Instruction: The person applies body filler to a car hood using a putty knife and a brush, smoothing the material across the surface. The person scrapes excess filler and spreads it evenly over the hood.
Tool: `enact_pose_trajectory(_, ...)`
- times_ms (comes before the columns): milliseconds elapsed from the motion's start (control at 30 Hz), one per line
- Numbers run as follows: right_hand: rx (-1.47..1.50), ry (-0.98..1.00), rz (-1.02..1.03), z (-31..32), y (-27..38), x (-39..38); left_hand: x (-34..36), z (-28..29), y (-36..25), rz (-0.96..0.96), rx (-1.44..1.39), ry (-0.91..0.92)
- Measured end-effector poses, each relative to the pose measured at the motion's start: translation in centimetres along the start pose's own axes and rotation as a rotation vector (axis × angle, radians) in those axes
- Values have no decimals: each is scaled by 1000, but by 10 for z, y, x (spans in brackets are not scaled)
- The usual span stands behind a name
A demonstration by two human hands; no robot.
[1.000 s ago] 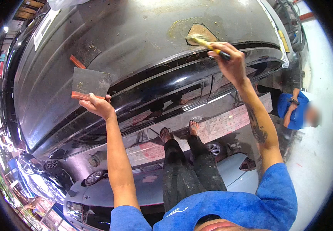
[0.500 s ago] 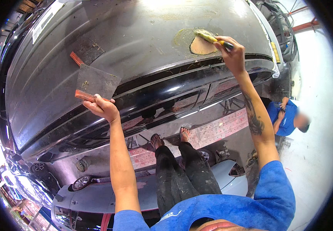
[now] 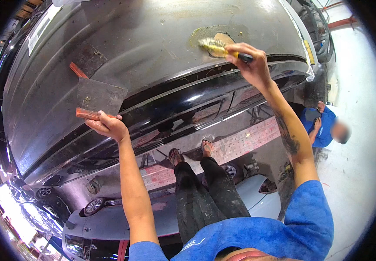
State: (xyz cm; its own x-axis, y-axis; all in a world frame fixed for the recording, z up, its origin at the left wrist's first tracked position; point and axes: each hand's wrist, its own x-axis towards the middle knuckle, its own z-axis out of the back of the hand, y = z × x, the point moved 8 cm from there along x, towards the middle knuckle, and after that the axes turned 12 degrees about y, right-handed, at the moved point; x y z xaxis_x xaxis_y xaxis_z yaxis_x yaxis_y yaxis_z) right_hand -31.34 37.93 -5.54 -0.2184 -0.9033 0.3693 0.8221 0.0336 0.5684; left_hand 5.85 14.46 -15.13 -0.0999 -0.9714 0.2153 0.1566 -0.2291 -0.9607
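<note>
In my right hand (image 3: 255,68) is a brush (image 3: 216,47) with pale bristles and a yellow-and-black handle, my fingers closed round it. Its bristles lie over the left side of a tan patch (image 3: 225,38) on the dark grey car roof (image 3: 157,56), within a wet-looking yellowish smear. My left hand (image 3: 110,127) grips the orange-red edge of a wide flat filler spreader (image 3: 101,96), whose dark blade carries a few crumbs. Just beyond it, a second filler spreader (image 3: 93,61) with an orange-red edge lies on the roof. My hand and the brush hide part of the patch.
Beneath me runs a speckled pinkish plank (image 3: 162,173), with my feet at its far edge. A silver-blue car (image 3: 109,222) stands behind. To the right, a person in a blue shirt (image 3: 320,124) holds a dark object. Masking paper (image 3: 44,28) covers the roof's far left.
The brush has moved left and nearer across the tan patch, baring its far right part. The view has shifted slightly; my left hand still holds the spreader.
</note>
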Motion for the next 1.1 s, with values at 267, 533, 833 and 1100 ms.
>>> enact_pose_trajectory(267, -70, -65, -102, 21, -38, -2, -1, 3, 5, 45, -66, -41)
enact_pose_trajectory(533, 801, -427, -329, 26, -83, -1, -2, 10, 8, 67, -99, -137)
enact_pose_trajectory(833, 558, -537, -567, 55, -142, -34, -2, 10, 5, 49, -20, -98)
enact_pose_trajectory(1100, 603, -443, -530, 9, -108, -19, -5, 14, 7, 70, -46, -208)
